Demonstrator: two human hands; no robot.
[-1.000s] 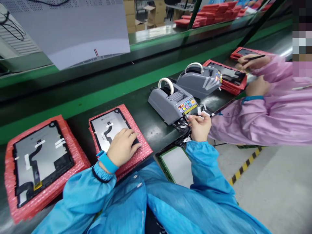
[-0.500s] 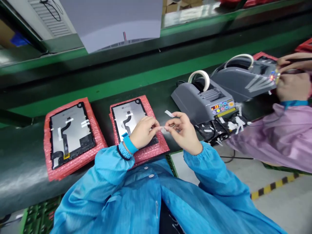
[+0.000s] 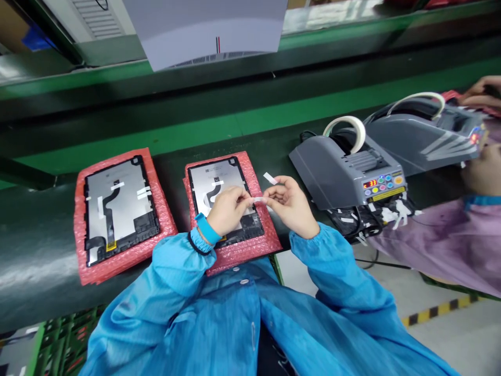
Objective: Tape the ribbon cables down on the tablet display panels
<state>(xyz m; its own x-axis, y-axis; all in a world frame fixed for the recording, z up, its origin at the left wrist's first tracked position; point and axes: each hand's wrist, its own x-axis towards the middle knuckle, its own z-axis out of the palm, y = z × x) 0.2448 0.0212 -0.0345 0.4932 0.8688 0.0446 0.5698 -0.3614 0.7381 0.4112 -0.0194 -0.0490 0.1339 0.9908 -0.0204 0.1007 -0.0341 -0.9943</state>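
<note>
A short strip of white tape stretches between my two hands, each pinching one end. My left hand is closed on it above a tablet screen panel, hiding part of that panel. My right hand pinches the other end with thumb and finger. A second piece of tape sticks up from a fingertip of the same hand. The panel lies on red bubble wrap, showing a black frame, a silver back and a dark flex cable. Another such panel rests on red bubble wrap at the left.
Right of my hands stands a grey tape dispenser with a lit display and a tape roll. Behind it is a second dispenser, near a co-worker's hands and purple sleeve. Tape scraps cling below the nearer dispenser.
The view has shifted slightly. My hands have drawn a little apart, so more of the tape strip shows between them. The co-worker's hands have moved at the far dispenser.
</note>
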